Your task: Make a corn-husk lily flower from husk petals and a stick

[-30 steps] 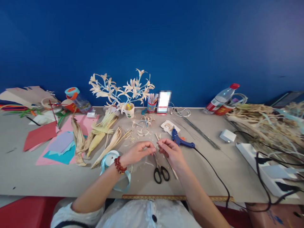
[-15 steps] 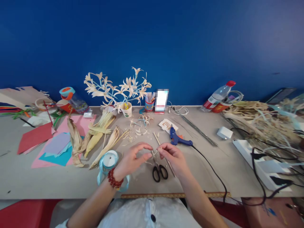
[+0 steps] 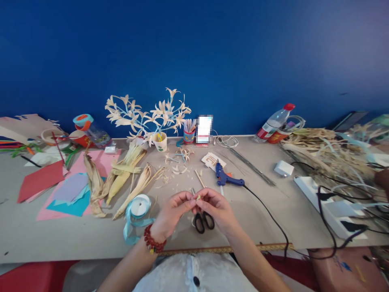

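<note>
My left hand, with a red bead bracelet at the wrist, meets my right hand above the table. The fingertips of both hands are pinched together around a small pale green piece, probably a bit of corn husk. Most of it is hidden by the fingers. Just beneath the hands lie scissors with black handles, their blades largely covered. A thin wooden stick lies partly behind my right hand. Left of my left hand is a roll of light blue ribbon with a loose tail.
A blue glue gun rests to the right, its cord running to a power strip. Corn husks and coloured paper lie left. Husk flowers stand in a cup at the back. Wires lie back right.
My hands have come together. My left fingers, previously apart, now pinch alongside my right ones at the small piece. The view has shifted slightly.
</note>
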Motion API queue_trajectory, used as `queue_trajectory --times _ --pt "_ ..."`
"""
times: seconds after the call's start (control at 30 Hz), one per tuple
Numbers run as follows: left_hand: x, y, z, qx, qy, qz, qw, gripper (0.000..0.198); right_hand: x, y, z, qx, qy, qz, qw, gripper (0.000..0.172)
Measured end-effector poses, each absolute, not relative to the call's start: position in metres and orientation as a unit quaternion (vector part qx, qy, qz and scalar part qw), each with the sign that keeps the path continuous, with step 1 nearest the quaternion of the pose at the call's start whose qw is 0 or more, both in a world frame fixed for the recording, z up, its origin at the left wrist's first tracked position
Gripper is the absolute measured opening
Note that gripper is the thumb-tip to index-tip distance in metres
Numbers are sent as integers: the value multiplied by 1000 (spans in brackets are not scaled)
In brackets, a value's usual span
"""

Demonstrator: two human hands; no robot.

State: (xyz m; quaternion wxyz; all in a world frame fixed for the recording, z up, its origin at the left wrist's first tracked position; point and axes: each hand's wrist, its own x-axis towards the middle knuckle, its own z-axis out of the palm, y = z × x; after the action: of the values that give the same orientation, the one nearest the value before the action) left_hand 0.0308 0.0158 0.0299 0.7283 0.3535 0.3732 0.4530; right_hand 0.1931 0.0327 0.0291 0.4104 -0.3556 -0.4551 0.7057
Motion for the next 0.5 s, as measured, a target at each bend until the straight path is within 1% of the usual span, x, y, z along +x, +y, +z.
queue_trajectory --times 0.13,0.37,0.5 --pt "32 12 28 339 383 470 719 20 190 33 27 -346 -436 713 425 22" --pt "31 8 30 362 405 486 685 14 186 32 33 -378 -463 668 443 22" --pt "31 6 31 356 407 495 680 13 184 32 33 -368 -480 664 441 20"
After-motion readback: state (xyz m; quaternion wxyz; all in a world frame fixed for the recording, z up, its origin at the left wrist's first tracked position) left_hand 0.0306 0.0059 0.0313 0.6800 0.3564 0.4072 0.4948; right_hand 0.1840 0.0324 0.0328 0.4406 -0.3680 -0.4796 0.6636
